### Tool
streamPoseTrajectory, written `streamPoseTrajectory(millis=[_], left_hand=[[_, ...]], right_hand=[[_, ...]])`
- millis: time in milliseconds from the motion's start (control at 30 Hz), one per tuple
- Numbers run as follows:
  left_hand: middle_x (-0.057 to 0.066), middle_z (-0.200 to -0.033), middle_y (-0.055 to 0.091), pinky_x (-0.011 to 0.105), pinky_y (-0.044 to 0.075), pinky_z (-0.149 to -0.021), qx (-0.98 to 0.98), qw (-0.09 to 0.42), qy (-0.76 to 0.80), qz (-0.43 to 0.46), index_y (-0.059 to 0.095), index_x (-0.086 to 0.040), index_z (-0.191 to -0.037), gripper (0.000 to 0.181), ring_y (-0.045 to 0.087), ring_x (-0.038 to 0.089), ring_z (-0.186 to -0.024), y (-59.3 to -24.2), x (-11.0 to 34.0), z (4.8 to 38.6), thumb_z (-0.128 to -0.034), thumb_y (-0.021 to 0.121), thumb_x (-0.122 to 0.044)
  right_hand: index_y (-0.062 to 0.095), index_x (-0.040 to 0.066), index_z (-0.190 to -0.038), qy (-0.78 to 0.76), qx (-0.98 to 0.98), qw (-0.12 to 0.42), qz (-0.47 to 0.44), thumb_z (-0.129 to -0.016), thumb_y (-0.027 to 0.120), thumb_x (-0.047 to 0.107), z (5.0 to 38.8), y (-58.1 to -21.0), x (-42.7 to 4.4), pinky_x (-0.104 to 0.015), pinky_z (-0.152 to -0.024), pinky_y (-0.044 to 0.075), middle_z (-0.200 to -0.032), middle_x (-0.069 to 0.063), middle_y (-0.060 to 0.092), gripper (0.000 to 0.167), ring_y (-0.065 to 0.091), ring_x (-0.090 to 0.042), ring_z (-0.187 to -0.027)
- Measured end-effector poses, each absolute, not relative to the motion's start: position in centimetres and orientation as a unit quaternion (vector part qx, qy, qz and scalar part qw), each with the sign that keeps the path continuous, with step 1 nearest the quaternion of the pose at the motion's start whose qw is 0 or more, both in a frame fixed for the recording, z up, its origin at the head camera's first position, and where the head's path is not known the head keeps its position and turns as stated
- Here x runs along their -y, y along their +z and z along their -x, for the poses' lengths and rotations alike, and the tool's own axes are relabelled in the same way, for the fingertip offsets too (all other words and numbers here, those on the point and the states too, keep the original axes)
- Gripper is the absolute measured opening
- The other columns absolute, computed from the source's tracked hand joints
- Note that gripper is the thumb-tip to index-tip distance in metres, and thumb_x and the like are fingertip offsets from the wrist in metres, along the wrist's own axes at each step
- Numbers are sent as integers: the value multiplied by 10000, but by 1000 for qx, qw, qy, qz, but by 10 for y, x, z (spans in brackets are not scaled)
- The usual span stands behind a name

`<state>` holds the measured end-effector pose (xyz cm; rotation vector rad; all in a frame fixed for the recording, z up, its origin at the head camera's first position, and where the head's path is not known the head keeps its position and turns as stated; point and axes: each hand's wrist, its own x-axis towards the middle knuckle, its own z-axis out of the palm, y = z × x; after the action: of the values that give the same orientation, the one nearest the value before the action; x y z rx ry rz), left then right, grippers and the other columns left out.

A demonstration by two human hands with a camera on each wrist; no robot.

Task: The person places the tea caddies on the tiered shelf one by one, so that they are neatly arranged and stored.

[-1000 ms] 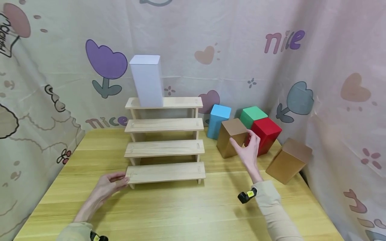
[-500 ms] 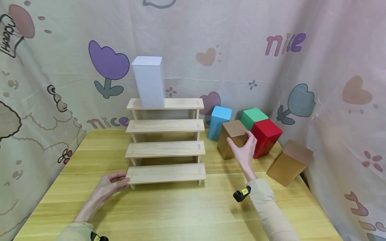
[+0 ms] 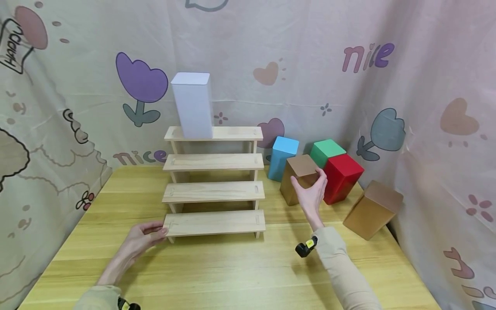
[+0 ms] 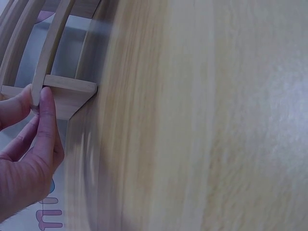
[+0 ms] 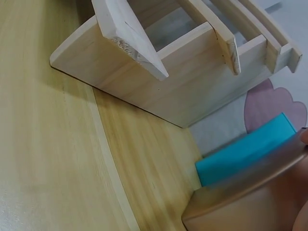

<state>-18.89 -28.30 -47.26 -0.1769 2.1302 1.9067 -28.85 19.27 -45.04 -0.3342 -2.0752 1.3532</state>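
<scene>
In the head view, a stepped wooden rack (image 3: 214,190) stands on the table with a tall white box (image 3: 192,105) on the left of its top shelf. My left hand (image 3: 137,241) pinches the left end of the lowest shelf between thumb and fingers, also seen in the left wrist view. My right hand (image 3: 310,193) has thumb and fingers curved about the near side of a brown box (image 3: 300,168), which stands on the table. Only a bit of that hand shows at the edge of the right wrist view, against the box.
A blue box (image 3: 283,157) stands left of the brown one, right of the rack. Behind and beside it are a green box (image 3: 325,150) and a red box (image 3: 345,176). Another brown box (image 3: 372,209) leans at the far right. A printed curtain (image 3: 232,43) hangs around the table.
My right hand has moved a little left and closer around the brown box. The left hand holds the shelf end as before. The boxes keep their places.
</scene>
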Motion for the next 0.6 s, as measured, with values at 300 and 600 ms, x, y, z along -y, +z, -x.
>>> streamPoseTrajectory(millis=[300,600], left_hand=[[-32,-968,652,176,637,-849,-739,137,657,58,296,244,-1432,632,681,30,-861,-472,282,189,-956,641,11],[-29,-961,644,170,636,-840,-736,135,660,62,298,247,-1430,634,677,32,-854,-472,281,189,-952,644,14]], right_hand=[[387,164,-1431,518,777,333,127,-807,831,355,291,-451,-192,-613,-1101,389,-1459,-103,466,789,443,-299,-1360],[395,160,-1432,531,772,329,117,-801,841,320,289,-449,-194,-607,-1129,371,-1457,-86,473,789,440,-276,-1351]])
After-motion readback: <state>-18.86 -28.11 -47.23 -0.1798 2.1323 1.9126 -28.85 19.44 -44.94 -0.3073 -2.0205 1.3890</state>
